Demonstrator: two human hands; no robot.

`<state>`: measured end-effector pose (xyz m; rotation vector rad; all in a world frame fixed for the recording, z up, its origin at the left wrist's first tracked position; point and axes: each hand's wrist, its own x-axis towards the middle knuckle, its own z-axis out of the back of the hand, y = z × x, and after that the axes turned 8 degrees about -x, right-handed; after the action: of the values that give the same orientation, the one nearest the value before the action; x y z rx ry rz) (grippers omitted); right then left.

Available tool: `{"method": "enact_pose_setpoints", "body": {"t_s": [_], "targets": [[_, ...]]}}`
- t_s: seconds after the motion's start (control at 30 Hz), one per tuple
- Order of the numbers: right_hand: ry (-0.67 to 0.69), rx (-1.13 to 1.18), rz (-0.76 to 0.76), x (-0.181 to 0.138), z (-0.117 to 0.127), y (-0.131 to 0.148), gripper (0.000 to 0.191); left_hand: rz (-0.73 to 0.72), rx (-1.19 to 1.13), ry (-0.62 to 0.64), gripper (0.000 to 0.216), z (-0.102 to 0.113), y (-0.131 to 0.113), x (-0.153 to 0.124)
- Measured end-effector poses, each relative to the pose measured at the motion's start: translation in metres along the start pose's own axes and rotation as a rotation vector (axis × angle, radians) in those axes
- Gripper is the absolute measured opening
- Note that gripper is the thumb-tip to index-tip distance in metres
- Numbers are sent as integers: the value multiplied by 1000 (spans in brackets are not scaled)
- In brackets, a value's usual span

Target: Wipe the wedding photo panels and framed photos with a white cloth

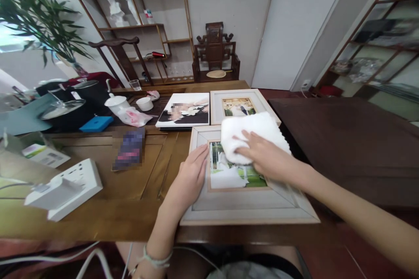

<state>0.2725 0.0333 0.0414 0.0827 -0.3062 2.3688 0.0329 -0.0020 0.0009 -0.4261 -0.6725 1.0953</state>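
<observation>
A large pale picture frame point(248, 209) with a photo in it lies flat on the wooden table point(98, 183) in front of me. My left hand point(191, 176) rests flat on the frame's left border, fingers stretched out. My right hand point(265, 154) presses a white folded cloth point(252, 133) onto the glass near the frame's upper right, fingers laid over the cloth.
Behind the frame lie a second framed photo point(240, 107) and an unframed photo print point(185, 111). To the left are a white power strip point(65, 189), a blue box point(96, 124), a white teapot point(116, 104), cups and pots. A dark table point(353, 139) extends to the right.
</observation>
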Motion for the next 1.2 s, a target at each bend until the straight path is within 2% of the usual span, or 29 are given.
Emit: {"method": "enact_pose_setpoints", "body": {"t_s": [0.13, 0.27, 0.4, 0.6, 0.7, 0.77, 0.87, 1.03, 1.1, 1.2], "targets": [[134, 180, 113, -45, 19, 48, 55, -3, 0, -14, 41, -1, 0, 0], [127, 245, 166, -80, 45, 70, 49, -2, 5, 0, 41, -1, 1, 0], [82, 232, 59, -78, 48, 54, 61, -1, 4, 8, 41, 0, 1, 0], [-96, -39, -151, -21, 6, -3, 58, -2, 1, 6, 42, -1, 3, -1], [-75, -108, -153, 6, -5, -15, 62, -1, -1, 1, 41, -1, 3, -1], [-30, -118, -113, 14, -5, -10, 63, -11, -1, -2, 41, -1, 3, -1], [48, -34, -17, 6, 1, 16, 60, -22, 6, -5, 41, -1, 3, -1], [155, 194, 165, -37, 24, 63, 42, -9, 23, 2, 42, -1, 2, 1], [169, 253, 210, -55, 37, 67, 42, -9, 22, 5, 42, -1, 1, 1], [208, 358, 201, -74, 55, 54, 55, -12, 18, 4, 42, -1, 1, 1]]}}
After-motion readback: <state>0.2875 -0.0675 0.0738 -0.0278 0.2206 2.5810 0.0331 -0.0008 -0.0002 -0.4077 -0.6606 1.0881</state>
